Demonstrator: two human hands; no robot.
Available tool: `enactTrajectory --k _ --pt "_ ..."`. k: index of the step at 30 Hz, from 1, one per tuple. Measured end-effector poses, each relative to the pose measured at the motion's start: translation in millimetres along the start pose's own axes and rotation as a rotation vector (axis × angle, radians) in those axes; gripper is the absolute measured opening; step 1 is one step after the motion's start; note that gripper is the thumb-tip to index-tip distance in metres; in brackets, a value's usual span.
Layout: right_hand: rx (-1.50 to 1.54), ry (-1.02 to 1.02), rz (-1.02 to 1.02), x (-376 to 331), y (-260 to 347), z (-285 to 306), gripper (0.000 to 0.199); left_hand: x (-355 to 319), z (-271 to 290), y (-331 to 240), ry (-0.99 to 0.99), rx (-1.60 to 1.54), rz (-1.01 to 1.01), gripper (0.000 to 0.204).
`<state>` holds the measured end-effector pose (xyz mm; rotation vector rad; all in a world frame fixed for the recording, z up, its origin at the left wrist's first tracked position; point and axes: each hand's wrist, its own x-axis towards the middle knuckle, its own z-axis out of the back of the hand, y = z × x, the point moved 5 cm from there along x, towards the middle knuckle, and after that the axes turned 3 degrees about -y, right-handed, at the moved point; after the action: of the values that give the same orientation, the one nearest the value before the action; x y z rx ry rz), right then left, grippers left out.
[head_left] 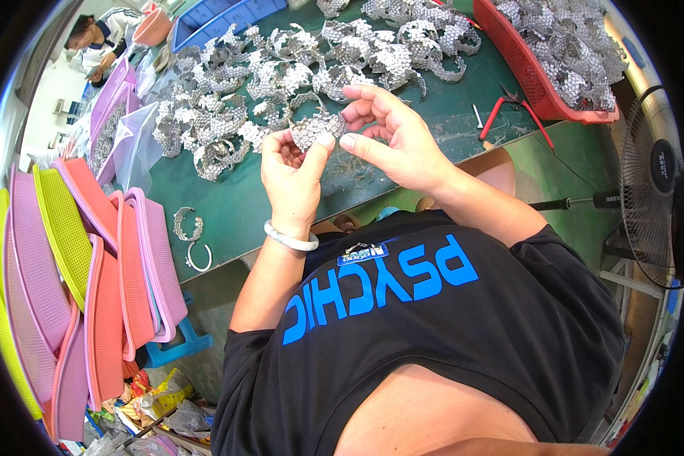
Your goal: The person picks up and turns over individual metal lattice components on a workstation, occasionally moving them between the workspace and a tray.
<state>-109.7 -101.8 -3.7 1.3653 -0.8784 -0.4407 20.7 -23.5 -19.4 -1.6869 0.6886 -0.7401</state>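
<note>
L hand [290, 182], ctr: some fingers partly hidden behind silvery piece [315, 131]; its fine detail too small to tell. Red basket [515, 55], upper R, & blue bin [232, 21], upper L of ctr, cut off by top edge. Co-worker [115, 36], far upper L: tiny, item held unclear.

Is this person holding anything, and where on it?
Yes: the left hand holds a silver scaly piece by its near edge, thumb on top. The right hand is open beside it; whether it touches is unclear.
</note>
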Motion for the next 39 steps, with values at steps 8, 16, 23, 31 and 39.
enactTrajectory --k 8,16,23,31,39 --pt "0.01 0.0 -0.007 -0.1 0.2 0.8 0.052 -0.1 1.4 -0.2 -0.015 0.078 -0.084 0.04" --pt "0.068 -0.041 -0.022 -1.5 -1.3 -4.9 0.064 -3.8 -4.5 -18.2 -0.154 0.647 -0.476 0.057" --pt "0.078 -0.111 -0.049 2.7 -8.2 -8.9 0.073 -10.3 -19.3 -29.2 -0.196 0.889 -0.805 0.053" --pt "0.122 -0.114 -0.074 5.1 -17.0 -3.5 0.071 -16.3 -21.9 -30.6 -0.104 0.872 -0.818 0.057" --pt "0.242 -0.056 -0.116 6.2 -13.0 4.2 0.066 -16.5 -13.3 -26.6 -0.017 0.565 -0.605 0.062"
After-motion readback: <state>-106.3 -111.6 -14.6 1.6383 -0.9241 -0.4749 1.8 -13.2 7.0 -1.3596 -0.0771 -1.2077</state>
